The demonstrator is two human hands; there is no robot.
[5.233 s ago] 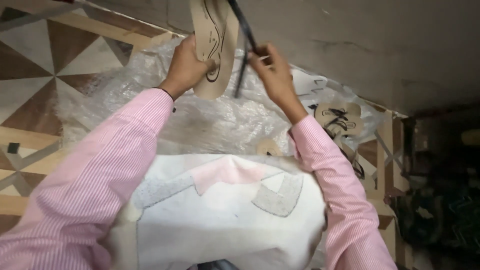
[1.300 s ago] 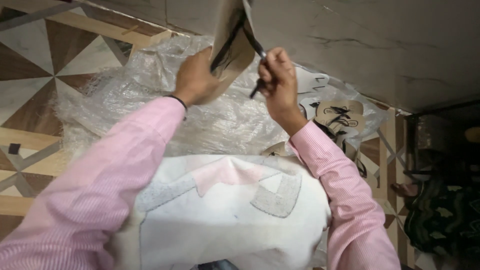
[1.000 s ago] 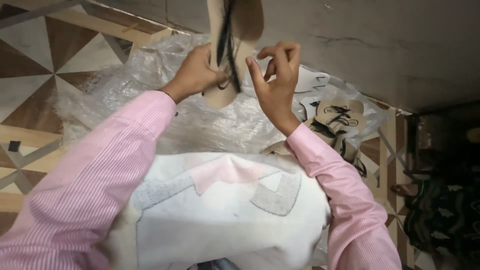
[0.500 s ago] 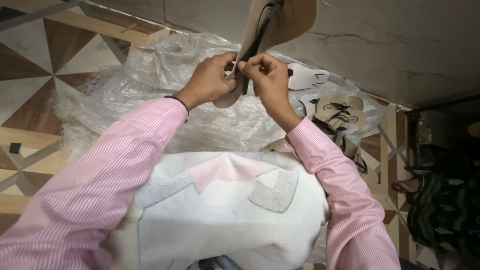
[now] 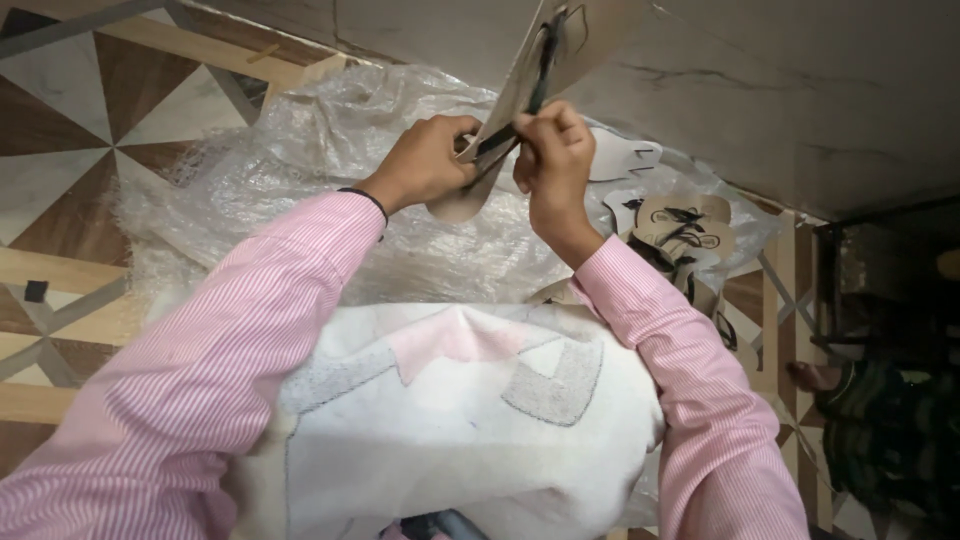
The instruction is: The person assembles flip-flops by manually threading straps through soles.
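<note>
Your left hand (image 5: 425, 165) grips the heel end of the flat tan sandal sole (image 5: 530, 85); its long axis rises up-right. Just beside, your right hand (image 5: 550, 160) pinches its black rubber strap (image 5: 540, 70).

Floor (image 5: 70, 120) under me: tiles in brown, white and tan triangles. Crumpled clear plastic sheet (image 5: 300, 150) lies spread on it, up against the grey wall (image 5: 800, 100). Pile of tan sandal soles with black straps (image 5: 685, 235) sits on the sheet's right edge.
</note>
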